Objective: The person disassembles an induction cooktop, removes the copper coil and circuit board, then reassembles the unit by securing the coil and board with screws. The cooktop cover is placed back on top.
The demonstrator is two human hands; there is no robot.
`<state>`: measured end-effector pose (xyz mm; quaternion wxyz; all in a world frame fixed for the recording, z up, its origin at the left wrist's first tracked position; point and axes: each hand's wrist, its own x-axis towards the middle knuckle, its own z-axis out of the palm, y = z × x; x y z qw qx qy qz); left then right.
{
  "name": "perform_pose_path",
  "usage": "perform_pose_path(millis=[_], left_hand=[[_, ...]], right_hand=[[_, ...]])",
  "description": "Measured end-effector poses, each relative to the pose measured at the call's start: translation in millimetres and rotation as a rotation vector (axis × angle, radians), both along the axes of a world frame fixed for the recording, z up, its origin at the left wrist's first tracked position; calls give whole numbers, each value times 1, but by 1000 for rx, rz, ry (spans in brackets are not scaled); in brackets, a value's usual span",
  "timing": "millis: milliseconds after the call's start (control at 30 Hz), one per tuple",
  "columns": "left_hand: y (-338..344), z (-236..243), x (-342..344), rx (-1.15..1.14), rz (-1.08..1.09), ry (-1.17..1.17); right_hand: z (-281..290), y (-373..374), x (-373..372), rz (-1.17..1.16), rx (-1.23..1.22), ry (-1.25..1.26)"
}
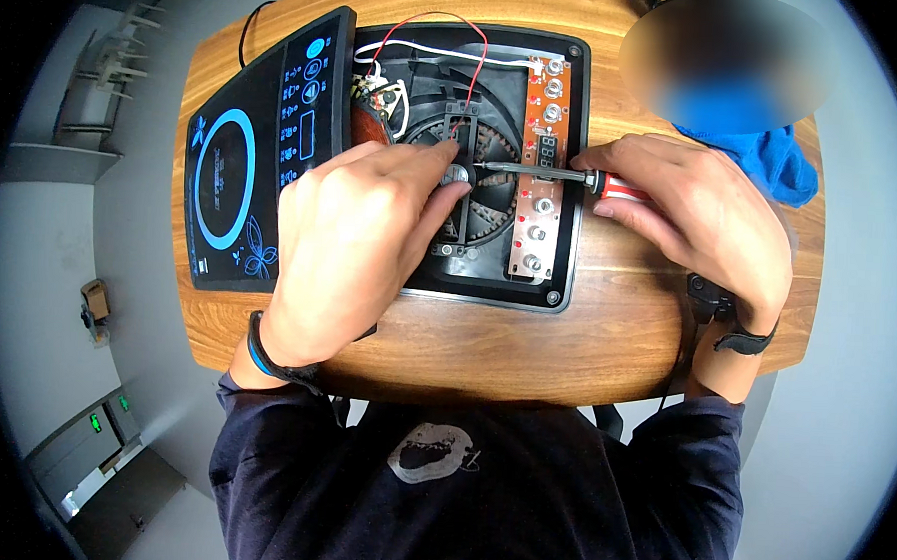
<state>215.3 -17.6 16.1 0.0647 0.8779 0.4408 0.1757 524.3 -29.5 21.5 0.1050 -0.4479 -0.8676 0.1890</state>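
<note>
An opened induction cooker lies before me, its black lower shell [490,290] showing a fan [491,214] and an orange circuit board [532,249] with buttons and a small digit display. Between thumb and fingertips, my left hand [356,226] pinches a small round silver-topped part [457,174] with a black rim, over the bar across the fan. My right hand [687,205] is closed around the red-and-white handle of a screwdriver [538,171]. Its shaft crosses above the board, with the tip at that round part. Thin red wires [486,51] run near the bar.
The cooker's black top plate [272,187], with a blue ring and touch symbols, leans at the left, partly behind my left hand. A blue cloth [779,164] lies at the far right, beside a blurred patch. All this rests on a wooden table [606,332] with curved edges.
</note>
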Motion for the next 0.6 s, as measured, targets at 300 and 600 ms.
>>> perform_pose_path(millis=[300, 600], left_hand=[[-17, -13, 4, -172, -394, 189], [-19, -28, 9, -126, -491, 292]], right_hand=[[20, -3, 35, -158, 100, 9], [40, 25, 39, -195, 272, -350]])
